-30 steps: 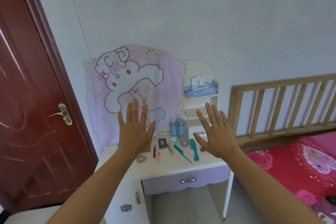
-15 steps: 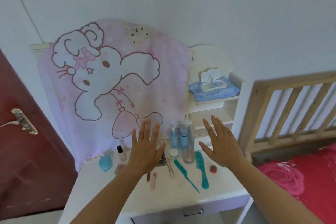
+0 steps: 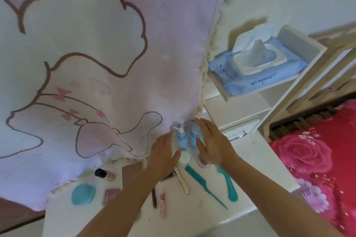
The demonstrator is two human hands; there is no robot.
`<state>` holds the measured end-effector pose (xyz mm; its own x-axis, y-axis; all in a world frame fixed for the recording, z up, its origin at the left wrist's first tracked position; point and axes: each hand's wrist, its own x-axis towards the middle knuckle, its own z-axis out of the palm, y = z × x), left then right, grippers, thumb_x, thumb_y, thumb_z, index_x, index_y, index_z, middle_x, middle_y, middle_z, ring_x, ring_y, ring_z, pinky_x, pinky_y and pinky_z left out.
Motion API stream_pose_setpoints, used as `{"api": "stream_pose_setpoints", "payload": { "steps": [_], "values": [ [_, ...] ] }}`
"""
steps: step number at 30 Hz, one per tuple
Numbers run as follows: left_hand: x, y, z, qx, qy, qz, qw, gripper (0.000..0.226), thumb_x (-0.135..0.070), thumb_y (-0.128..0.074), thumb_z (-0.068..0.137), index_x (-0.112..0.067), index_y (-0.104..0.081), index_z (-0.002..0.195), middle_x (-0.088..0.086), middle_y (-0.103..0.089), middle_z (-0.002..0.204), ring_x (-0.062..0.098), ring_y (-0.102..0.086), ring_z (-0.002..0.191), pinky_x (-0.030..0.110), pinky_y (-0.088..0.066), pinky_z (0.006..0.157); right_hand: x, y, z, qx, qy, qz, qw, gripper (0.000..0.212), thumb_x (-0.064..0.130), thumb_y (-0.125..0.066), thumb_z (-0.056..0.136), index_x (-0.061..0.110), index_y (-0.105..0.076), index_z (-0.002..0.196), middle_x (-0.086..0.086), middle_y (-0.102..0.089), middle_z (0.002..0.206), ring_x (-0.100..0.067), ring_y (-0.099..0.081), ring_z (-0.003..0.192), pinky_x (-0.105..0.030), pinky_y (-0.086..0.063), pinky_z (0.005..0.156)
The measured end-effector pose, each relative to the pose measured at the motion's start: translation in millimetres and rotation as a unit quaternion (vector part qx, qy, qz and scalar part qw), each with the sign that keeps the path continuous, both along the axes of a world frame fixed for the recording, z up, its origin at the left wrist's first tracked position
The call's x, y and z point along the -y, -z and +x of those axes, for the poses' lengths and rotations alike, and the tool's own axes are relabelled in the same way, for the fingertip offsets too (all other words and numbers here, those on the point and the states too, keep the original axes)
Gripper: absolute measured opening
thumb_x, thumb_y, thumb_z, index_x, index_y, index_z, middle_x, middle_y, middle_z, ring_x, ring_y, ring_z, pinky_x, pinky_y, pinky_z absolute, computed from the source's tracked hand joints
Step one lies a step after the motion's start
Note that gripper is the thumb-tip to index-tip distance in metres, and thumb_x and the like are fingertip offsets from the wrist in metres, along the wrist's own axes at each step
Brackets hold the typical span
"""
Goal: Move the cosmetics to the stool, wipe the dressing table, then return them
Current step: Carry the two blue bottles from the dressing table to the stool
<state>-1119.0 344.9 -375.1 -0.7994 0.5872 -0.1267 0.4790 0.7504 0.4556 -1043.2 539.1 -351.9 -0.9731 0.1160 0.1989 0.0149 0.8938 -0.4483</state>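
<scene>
Between my left fingers and right fingers a blue pump bottle and a blue bottle stand close together, with barely a slot between them. Just behind them the pink cloth hangs down to the desk and blocks any reach from the back. Nearer me, a white jar and a pink jar crowd the bottles' feet. A tail comb, a wide comb, a gold tube and a pink stick lie across the front. Bare desk opens right of my right fingers, up to the shelf unit.
</scene>
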Motion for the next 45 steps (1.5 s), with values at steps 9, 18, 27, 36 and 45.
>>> {"api": "stream_pose_setpoints", "payload": {
  "steps": [9,18,27,36,45],
  "values": [
    [-29.8,63.4,-20.0,0.143,-0.078,0.105,0.981,0.082,-0.032,-0.066,0.088,-0.018,-0.018,0.152,0.002,-0.034,0.153,0.020,-0.033,0.139,0.037,-0.030,0.114,-6.5,70.9,-27.6,0.091,0.044,-0.040,0.994,0.069,0.040,-0.056,0.094,0.029,-0.022,0.152,-0.008,-0.033,0.148,-0.030,-0.051,0.122,-0.040,-0.058,0.078],
    [-39.9,89.7,-24.7,0.104,-0.124,0.169,0.972,0.042,-0.031,-0.068,0.088,-0.022,-0.045,0.121,-0.003,-0.064,0.112,0.017,-0.061,0.097,0.022,-0.041,0.079,-4.9,101.5,-40.0,0.065,0.075,-0.151,0.984,0.064,0.020,-0.067,0.090,0.039,-0.027,0.136,-0.004,-0.046,0.134,-0.028,-0.063,0.101,-0.032,-0.055,0.078],
    [-2.1,25.8,16.3,0.043,-0.231,0.267,0.935,0.043,-0.029,-0.077,0.080,-0.033,-0.049,0.112,-0.018,-0.064,0.100,-0.002,-0.062,0.088,0.014,-0.050,0.071,1.6,38.4,-18.7,-0.019,-0.025,-0.128,0.991,0.067,0.018,-0.066,0.092,0.044,-0.027,0.139,0.002,-0.042,0.137,-0.023,-0.059,0.109,-0.040,-0.059,0.077],
    [56.3,-76.9,137.2,-0.131,-0.352,0.343,0.861,0.047,-0.033,-0.078,0.080,-0.045,-0.046,0.112,-0.027,-0.059,0.105,-0.004,-0.059,0.098,0.007,-0.047,0.079,40.2,-49.3,34.8,-0.127,-0.090,-0.124,0.980,0.073,0.043,-0.066,0.090,0.044,-0.021,0.147,0.008,-0.049,0.130,-0.010,-0.054,0.106,-0.025,-0.049,0.068],
    [166.5,-122.0,302.4,-0.203,-0.479,0.351,0.778,0.048,-0.023,-0.078,0.079,-0.024,-0.053,0.120,-0.005,-0.062,0.114,0.001,-0.060,0.096,0.008,-0.048,0.074,159.0,-74.6,136.6,-0.108,-0.225,-0.216,0.944,0.083,0.049,-0.069,0.085,0.047,-0.015,0.148,0.012,-0.051,0.141,-0.013,-0.056,0.118,-0.031,-0.050,0.085]
  ]
}}
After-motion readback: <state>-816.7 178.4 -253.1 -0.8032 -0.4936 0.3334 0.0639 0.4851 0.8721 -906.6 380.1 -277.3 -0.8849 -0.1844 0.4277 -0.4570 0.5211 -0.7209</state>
